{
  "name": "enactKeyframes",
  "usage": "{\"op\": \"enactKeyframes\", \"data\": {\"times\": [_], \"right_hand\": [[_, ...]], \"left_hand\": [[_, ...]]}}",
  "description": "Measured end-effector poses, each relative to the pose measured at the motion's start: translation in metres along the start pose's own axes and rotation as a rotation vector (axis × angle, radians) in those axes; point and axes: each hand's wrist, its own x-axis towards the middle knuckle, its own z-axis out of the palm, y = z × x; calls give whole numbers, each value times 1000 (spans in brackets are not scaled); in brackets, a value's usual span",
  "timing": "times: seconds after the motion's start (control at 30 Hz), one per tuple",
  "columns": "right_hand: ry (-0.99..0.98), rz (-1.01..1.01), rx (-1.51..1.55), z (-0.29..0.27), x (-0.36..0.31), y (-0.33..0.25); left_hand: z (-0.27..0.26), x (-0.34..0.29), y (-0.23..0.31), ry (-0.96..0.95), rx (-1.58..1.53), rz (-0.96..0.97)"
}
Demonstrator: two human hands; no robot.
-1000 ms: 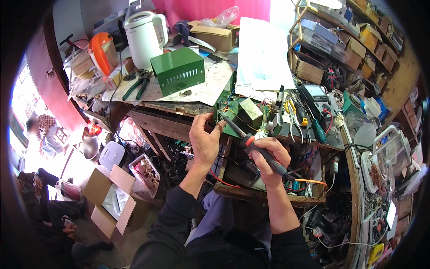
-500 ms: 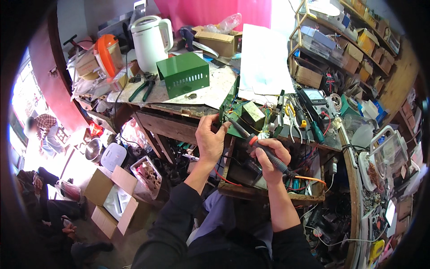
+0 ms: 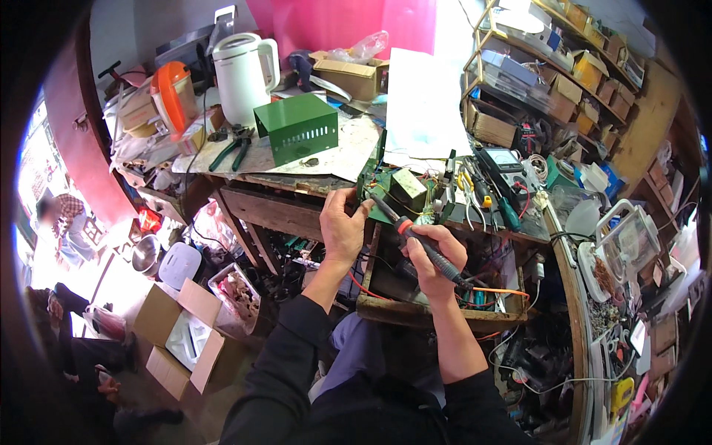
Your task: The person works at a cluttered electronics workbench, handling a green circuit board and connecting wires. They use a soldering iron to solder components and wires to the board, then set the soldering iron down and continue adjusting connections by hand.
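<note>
My right hand (image 3: 439, 252) is wrapped around a soldering iron (image 3: 432, 254) with a dark grey grip and a red-orange collar. Its tip points up and left into an open green metal chassis (image 3: 380, 211). Inside the chassis sit a pale-topped block, likely a transformer (image 3: 409, 187), and thin coloured wires. At the chassis's left edge, the bent fingers of my left hand (image 3: 343, 226) pinch the green panel; whether they also hold a small part is hidden. A slotted green metal cover (image 3: 297, 132) stands apart on the bench, left of the chassis.
Pliers with green handles (image 3: 231, 150) lie by a white jug (image 3: 243, 78). Right of the chassis are yellow-handled pliers (image 3: 466, 185) and a meter (image 3: 504, 160). Below my hands an open wooden drawer (image 3: 437, 315) juts out. A cardboard box (image 3: 210, 348) stands on the floor; people are at the left.
The whole view has shifted slightly, so the bench appears a little further left. Both hands stay at the chassis, and the iron's tip remains close to my left fingers.
</note>
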Motion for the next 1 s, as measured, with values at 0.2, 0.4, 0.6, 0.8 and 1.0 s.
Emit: {"op": "enactKeyframes", "data": {"times": [0.2,0.4,0.6,0.8,1.0], "right_hand": [[39,37,-31,3,-2,-6],[5,44,-54,2,3,-9],[31,59,-7,4,4,-13],[-20,21,-54,2,8,-13],[-23,35,-34,3,9,-14]], "left_hand": [[-1,1,4,1,6,16],[-1,1,4,-12,-8,-14],[-1,0,2,-5,-19,23],[0,1,2,-10,-12,4],[0,1,2,-2,-16,9]]}}
